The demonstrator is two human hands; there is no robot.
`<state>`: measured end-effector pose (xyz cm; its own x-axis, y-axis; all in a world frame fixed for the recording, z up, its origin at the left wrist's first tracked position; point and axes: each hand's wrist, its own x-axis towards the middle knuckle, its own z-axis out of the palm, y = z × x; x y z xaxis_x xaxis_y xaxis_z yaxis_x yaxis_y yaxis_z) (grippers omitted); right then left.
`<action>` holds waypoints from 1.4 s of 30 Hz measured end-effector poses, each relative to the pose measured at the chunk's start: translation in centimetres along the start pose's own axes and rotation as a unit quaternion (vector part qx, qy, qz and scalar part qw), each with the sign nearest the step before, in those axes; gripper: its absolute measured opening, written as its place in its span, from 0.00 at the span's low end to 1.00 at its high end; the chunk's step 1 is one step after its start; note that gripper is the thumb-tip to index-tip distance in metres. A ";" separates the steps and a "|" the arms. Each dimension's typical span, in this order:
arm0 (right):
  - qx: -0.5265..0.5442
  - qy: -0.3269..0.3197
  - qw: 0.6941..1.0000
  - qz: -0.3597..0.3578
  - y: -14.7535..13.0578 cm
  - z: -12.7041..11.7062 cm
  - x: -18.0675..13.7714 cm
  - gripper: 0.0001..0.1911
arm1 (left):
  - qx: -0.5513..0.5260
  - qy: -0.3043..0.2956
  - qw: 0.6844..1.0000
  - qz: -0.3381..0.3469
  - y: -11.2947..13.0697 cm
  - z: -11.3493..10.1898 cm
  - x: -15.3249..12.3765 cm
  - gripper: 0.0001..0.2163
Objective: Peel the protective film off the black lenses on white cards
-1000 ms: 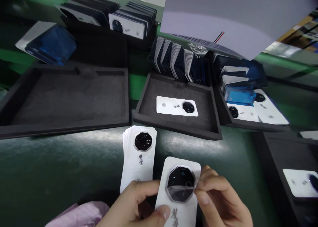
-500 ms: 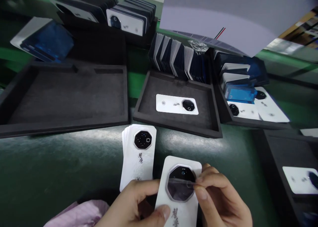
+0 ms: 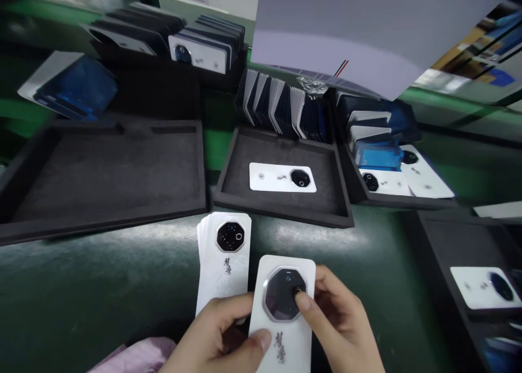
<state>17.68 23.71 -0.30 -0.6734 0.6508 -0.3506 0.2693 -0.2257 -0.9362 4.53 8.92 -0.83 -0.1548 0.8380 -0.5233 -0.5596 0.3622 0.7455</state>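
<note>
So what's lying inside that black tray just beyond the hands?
The black tray holds one white phone back cover lying flat, camera side up. Upright covers stand behind it. Anything beneath the flat cover is hidden.

Left hand [image 3: 216, 335] low, fingers curled, thumb pressed forward. Right hand [image 3: 338, 324] alongside, thumb tip pressing down.
</note>
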 end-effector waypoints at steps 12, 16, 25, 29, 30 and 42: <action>-0.043 0.164 0.983 -0.072 -5.1 -2.8 13.5 0.16 | -0.009 0.157 0.968 0.194 1.5 -1.2 -1.6 0.17; -0.155 0.145 0.976 -0.039 -4.4 -1.5 16.0 0.14 | 0.073 0.184 0.964 0.180 0.6 -3.2 -1.5 0.11; -0.391 0.055 0.915 -0.084 -1.4 1.8 7.5 0.13 | 0.286 0.274 0.912 0.106 -0.8 -7.2 -0.6 0.20; -0.387 -0.090 0.917 -0.038 1.9 5.0 5.8 0.11 | 0.326 0.269 0.901 0.096 -1.2 -6.7 -0.1 0.21; -0.382 -0.092 0.919 -0.033 2.3 5.2 5.8 0.11 | 0.336 0.274 0.896 0.095 -1.2 -6.7 0.0 0.21; -0.303 -0.092 0.949 -0.013 2.0 4.3 5.6 0.08 | 0.388 0.309 0.861 0.111 -1.0 -5.9 0.4 0.24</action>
<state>11.48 23.73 -4.26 -0.7786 0.5007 -0.3783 0.5599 0.2821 -0.7790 0.23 6.52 -4.18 -0.7262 0.6311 -0.2729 0.2157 0.5859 0.7811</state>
